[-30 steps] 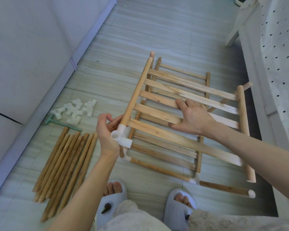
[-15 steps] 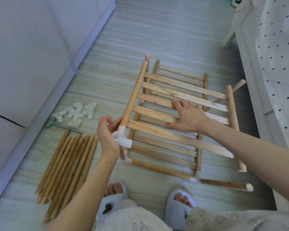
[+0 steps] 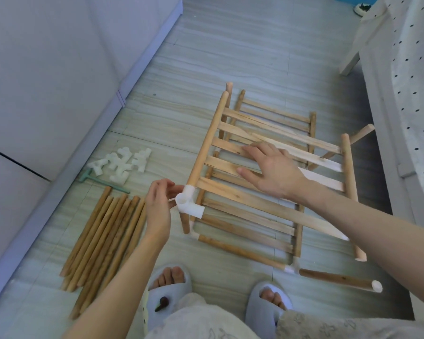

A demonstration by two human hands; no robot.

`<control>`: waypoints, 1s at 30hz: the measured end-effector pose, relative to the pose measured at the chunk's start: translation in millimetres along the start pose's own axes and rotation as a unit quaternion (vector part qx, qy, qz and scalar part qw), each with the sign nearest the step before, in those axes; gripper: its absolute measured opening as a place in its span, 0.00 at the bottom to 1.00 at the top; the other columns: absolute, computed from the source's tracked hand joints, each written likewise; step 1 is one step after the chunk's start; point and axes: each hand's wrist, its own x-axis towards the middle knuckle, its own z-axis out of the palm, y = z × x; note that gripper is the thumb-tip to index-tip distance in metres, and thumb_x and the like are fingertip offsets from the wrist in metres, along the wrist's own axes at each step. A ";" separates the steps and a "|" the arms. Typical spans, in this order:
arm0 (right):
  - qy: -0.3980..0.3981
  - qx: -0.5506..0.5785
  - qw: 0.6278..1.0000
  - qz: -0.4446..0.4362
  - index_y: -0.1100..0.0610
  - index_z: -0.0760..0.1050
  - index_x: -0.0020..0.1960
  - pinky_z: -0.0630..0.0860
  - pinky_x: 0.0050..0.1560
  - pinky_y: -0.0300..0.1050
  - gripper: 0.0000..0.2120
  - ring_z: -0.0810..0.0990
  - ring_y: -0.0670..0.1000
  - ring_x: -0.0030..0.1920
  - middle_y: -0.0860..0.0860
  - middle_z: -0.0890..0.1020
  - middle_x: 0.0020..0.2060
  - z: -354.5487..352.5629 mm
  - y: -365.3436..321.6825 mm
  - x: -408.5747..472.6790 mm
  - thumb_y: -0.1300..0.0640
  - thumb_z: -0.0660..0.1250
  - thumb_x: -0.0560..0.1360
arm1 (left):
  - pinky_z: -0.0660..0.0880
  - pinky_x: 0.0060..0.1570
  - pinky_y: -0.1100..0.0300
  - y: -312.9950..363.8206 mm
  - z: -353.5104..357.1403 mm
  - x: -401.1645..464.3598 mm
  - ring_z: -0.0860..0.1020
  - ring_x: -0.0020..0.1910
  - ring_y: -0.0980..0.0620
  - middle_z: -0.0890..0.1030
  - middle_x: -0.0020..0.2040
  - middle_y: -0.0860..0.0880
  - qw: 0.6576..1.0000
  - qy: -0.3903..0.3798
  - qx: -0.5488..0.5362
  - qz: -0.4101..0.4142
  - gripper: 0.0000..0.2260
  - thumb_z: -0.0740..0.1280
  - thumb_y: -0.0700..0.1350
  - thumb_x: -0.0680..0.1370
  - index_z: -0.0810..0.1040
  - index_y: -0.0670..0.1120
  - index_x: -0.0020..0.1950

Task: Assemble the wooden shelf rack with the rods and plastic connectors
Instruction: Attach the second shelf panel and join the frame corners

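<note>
A slatted wooden panel [image 3: 255, 201] sits tilted over a second slatted panel [image 3: 242, 231] lying on the floor. At the upper panel's near left corner is a white plastic connector [image 3: 187, 203], fitted on the long side rod [image 3: 206, 148], with a short rod pointing down from it. My left hand [image 3: 158, 206] is just left of that connector, fingertips pinched against its side. My right hand [image 3: 272, 172] lies flat on the upper panel's slats, fingers spread. Loose wooden rods [image 3: 103, 231] lie bundled on the floor at the left, beyond them a pile of white connectors [image 3: 123, 165].
A green T-shaped tool [image 3: 103, 184] lies between the connectors and the rods. A white cabinet [image 3: 47, 69] runs along the left, and a bed with dotted cover [image 3: 414, 94] along the right. My slippered feet [image 3: 167, 289] are at the bottom, near a rod with a white end cap [image 3: 338, 280].
My right hand has slid left across the slats. My left hand has drawn back from around the connector to only its fingertips on it. The upper panel has shifted slightly.
</note>
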 end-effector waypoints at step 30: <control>0.010 -0.003 0.991 -0.130 0.52 0.75 0.63 0.44 0.74 0.59 0.18 0.65 0.48 0.69 0.49 0.74 0.62 11.6 -67.8 74.2 0.47 0.54 0.80 | 0.69 0.58 0.49 -66.4 -87.7 189.9 0.72 0.59 0.37 0.72 0.61 0.35 0.847 0.006 0.531 0.034 0.15 0.62 0.38 0.78 0.71 0.36 0.64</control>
